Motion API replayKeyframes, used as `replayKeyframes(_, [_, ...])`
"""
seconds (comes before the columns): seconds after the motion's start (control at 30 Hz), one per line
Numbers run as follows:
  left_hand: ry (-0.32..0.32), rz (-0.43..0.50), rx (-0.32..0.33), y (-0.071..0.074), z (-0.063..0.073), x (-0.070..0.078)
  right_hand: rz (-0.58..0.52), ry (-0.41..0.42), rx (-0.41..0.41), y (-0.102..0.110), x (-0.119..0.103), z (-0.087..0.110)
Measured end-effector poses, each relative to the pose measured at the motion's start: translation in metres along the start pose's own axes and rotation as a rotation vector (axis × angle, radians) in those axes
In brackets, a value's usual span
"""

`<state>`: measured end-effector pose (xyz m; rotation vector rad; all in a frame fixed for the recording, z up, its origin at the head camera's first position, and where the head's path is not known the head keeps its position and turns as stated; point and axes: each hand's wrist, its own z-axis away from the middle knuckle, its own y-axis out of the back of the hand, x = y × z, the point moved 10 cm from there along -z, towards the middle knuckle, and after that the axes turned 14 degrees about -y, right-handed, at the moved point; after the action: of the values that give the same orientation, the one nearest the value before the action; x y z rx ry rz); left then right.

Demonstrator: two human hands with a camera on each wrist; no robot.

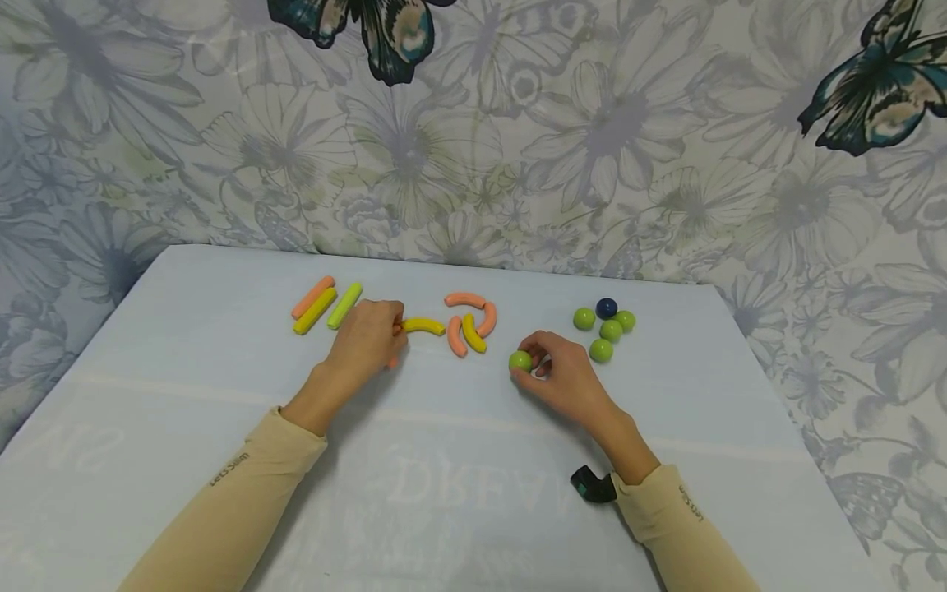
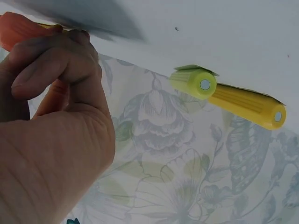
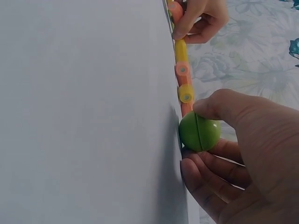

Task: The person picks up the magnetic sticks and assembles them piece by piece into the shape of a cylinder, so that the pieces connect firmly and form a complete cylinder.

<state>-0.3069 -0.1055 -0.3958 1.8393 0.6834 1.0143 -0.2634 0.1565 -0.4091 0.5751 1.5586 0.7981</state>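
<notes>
My left hand (image 1: 370,333) is curled, with its fingertips at the left end of a curved yellow toy stick (image 1: 424,326); the exact grip is partly hidden. An orange stick (image 1: 392,362) shows from under this hand, and its end is beside the fingers in the left wrist view. My right hand (image 1: 565,374) pinches a green ball (image 3: 200,131) between thumb and fingers, low over the white table. Between the hands, several curved orange sticks (image 1: 465,299) and another curved yellow stick (image 1: 473,334) lie in a rounded group.
Straight orange (image 1: 313,297), yellow (image 1: 315,311) and lime (image 1: 344,305) sticks lie left of the left hand. Beyond the right hand sit several green balls (image 1: 611,330) and a dark blue ball (image 1: 607,308). A floral wall (image 1: 518,148) borders the table (image 1: 444,501) at the back.
</notes>
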Motion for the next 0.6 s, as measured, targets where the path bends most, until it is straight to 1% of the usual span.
replayKeyframes(0.13, [0.043, 0.030, 0.016, 0.003, 0.001, -0.004, -0.004, 0.010, 0.007, 0.000, -0.001, 0.000])
replayKeyframes(0.23, [0.049, 0.030, 0.037, 0.008, 0.001, -0.003, -0.007, 0.019, 0.011, 0.000, -0.002, 0.001])
replayKeyframes(0.37, [0.023, 0.032, 0.092, 0.016, 0.001, 0.003, -0.017, 0.023, 0.011, 0.000, -0.003, 0.001])
replayKeyframes(0.43, [0.008, 0.054, 0.111, 0.019, 0.001, 0.008, -0.025, 0.023, 0.011, 0.000, -0.003, 0.001])
replayKeyframes(0.5, [-0.009, 0.075, 0.114, 0.020, 0.000, 0.014, -0.029, 0.024, 0.012, 0.001, -0.003, 0.001])
replayKeyframes(0.6, [-0.024, 0.113, 0.097, 0.018, -0.002, 0.024, -0.028, 0.025, 0.016, 0.002, -0.003, 0.001])
